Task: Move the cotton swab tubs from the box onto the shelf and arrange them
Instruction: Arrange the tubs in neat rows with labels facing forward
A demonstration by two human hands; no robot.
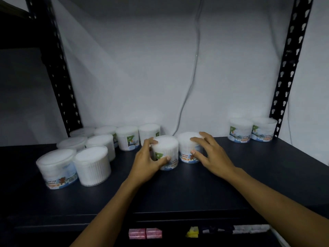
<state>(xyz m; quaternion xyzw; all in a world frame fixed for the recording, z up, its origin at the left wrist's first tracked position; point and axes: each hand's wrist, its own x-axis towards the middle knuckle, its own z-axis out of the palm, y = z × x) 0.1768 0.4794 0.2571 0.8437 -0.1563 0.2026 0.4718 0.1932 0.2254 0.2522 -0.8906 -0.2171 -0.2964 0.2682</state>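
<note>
1. Translucent plastic cotton swab tubs are stood on the dark shelf [231,175]: a cluster of eight at the left [89,150] and a pair at the far right [252,130], by the black upright [292,68].
2. Two more tubs are held side by side at the middle of the shelf. The left tub [166,150] is gripped by the left hand [148,162], thumb on its label and fingers curled over its rim.
3. The right tub [189,148] is grasped by the right hand [209,152], fingers spread over the lid and thumb pressed against its side.
4. The box is not seen here.
5. The step in hand is judged to be arranging. It is best done if both tubs are kept flat on the shelf and slid, not tilted, so the lids stay seated.
6. The pair would be neatly closed up against the left cluster, with labels turned forward to match the others.
</note>
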